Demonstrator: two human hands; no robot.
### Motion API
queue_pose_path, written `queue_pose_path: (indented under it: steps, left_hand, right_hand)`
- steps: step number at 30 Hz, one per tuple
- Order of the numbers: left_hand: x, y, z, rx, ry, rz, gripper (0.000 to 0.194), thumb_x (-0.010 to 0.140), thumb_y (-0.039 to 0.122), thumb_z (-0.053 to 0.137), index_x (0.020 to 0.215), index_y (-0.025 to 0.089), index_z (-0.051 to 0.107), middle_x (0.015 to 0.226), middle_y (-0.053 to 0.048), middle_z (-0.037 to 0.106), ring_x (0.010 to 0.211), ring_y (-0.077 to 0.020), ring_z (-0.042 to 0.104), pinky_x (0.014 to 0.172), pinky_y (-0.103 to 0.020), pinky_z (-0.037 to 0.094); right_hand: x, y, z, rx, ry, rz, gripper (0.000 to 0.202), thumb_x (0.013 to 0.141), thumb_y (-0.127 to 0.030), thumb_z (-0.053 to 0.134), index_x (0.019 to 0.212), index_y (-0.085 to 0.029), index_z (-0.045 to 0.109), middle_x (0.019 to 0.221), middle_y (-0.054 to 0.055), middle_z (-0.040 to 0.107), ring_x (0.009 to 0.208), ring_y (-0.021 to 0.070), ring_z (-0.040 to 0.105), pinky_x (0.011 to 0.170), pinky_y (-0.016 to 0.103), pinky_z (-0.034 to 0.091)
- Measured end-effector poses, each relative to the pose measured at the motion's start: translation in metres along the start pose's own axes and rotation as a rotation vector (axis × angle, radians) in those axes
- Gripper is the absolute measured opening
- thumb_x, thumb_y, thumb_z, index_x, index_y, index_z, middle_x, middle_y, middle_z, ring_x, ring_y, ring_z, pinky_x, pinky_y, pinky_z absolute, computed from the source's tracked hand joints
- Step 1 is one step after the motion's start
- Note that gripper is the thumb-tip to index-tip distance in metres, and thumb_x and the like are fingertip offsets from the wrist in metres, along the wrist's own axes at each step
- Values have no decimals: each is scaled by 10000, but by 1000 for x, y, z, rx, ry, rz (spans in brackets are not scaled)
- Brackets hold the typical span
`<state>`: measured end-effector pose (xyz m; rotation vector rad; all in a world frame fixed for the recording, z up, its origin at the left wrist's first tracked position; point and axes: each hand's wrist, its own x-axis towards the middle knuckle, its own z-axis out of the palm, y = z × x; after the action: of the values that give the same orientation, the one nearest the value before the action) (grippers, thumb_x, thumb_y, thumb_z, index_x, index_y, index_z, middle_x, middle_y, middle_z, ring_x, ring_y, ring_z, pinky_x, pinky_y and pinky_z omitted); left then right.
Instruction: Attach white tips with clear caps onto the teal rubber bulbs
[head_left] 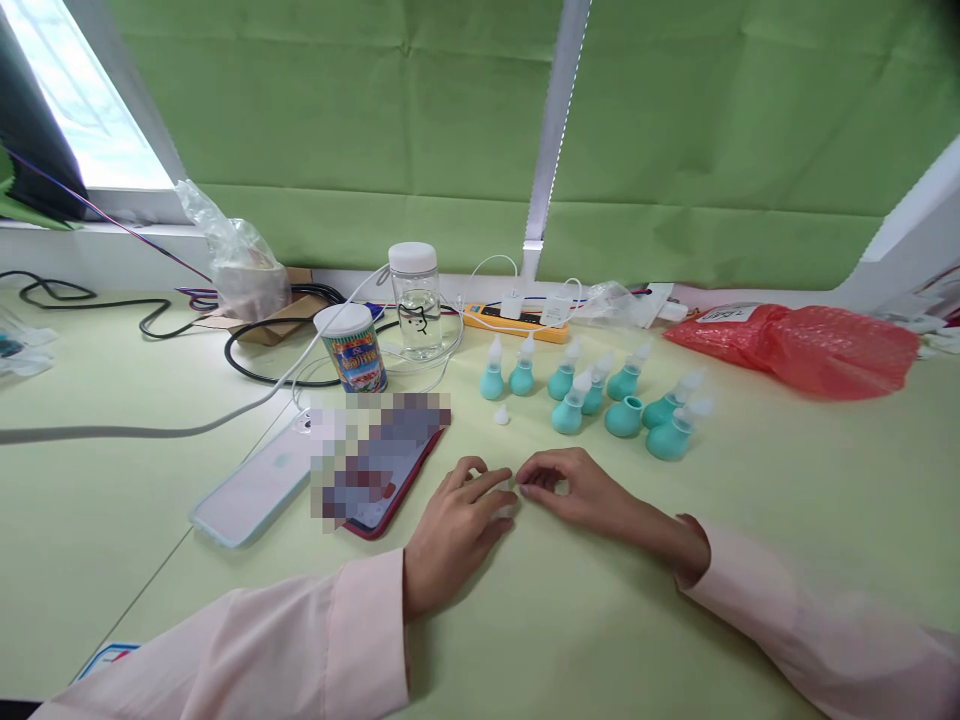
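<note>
My left hand [469, 510] rests low over the pale green table, fingers curled round a small translucent piece [504, 487] that shows between them. Facing it, my right hand [574, 487] has thumb and fingertips pinched together near that piece; what they hold, if anything, is too small to name. Beyond my hands stand several teal bulbs with clear tips, one of them a teal bulb [566, 415]. An open teal bulb [624, 416] has no tip on it. A small whitish tip [501, 414] lies alone on the table.
Left of my hands lie a phone with a red edge [401, 490] and a phone in a pale case [259, 480]. Farther back are a noodle cup [356, 355], a bottle [418, 310], an orange power strip [547, 330], cables and a red plastic bag [810, 350].
</note>
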<state>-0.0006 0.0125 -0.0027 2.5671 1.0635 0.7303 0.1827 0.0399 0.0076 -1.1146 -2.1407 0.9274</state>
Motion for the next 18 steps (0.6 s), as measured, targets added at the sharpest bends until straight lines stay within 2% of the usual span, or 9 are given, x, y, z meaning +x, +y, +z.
queue_pose_path:
  steps: [4,7,10,13,18]
  left_hand:
    - [0,0,1,-179,103,-89,197,718,127,573,909,171,596,1048,-84,591,929,-208,540,808,-346,474]
    - [0,-1,1,-333,170,-205,202,686,117,576,879,158,617,1005,-89,617,892,-198,586,798,-317,491]
    - [1,0,2,-503,173,-332,177,699,137,549,855,144,631,917,-72,648,796,-175,619,709,-264,525]
    - [3,0,2,-592,164,-464,198,709,183,545,868,108,635,863,-84,656,715,-169,626,635,-245,531]
    - [4,1,2,-635,143,-488,245,702,234,576,892,93,640,820,-89,660,678,-169,613,592,-244,517]
  right_hand:
    - [1,7,4,326,69,157,120,680,-258,611,723,-146,600,647,9,604,581,120,558,571,259,476]
    - [0,9,8,462,96,171,147,642,-270,653,698,-145,598,627,5,594,565,119,553,559,260,480]
    - [-3,7,11,406,104,72,95,670,-239,632,708,-153,617,693,26,608,628,133,568,599,269,491]
    - [-6,5,14,269,164,-77,47,698,-208,602,691,-168,626,707,36,610,646,142,575,580,263,493]
    - [-8,0,16,68,219,-316,71,731,-182,571,706,-187,637,705,39,609,622,134,579,561,255,484]
